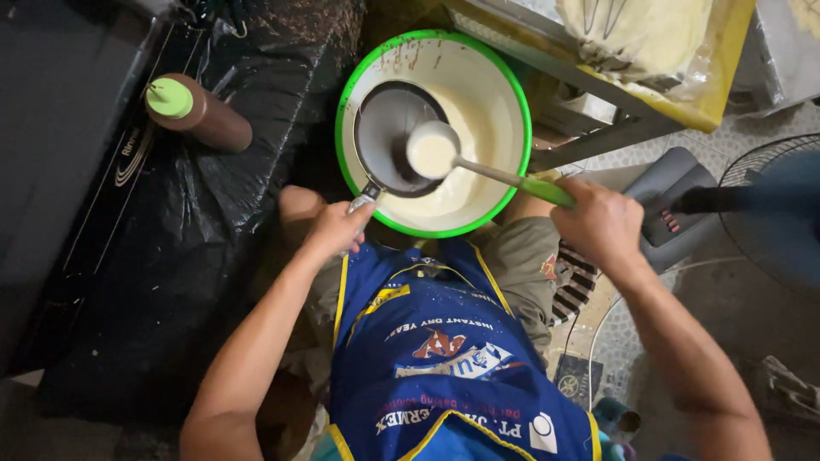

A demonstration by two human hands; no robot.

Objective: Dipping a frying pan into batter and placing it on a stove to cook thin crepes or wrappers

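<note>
Lying on its side on black plastic sheeting [213, 222] at the far left is a brown squeeze bottle [205, 119] with a pale green cap, set well apart from the work, presumably parked within reach.

Further right, the left hand [337, 229] is closed round the handle of a small dark pan [389, 137]. It holds the pan tilted over the green-rimmed bowl [517, 128], so that any batter running off the pan falls back into the bowl and not on the floor. The bowl sits low, just in front of the person's knees and blue apron [436, 358], close enough for both hands to work over it.

Inside the bowl lies pale, creamy batter [465, 183], pooled toward the near side. Above it a ladle [431, 152], its cup full of the same batter, hovers at the edge of the pan. Its long handle with a green grip runs to the right hand [602, 224], which is clenched round the grip.

At the far right a fan [769, 205] stands on the floor, and a yellow tray [717, 85] with wrapped dough sits up on a shelf.
</note>
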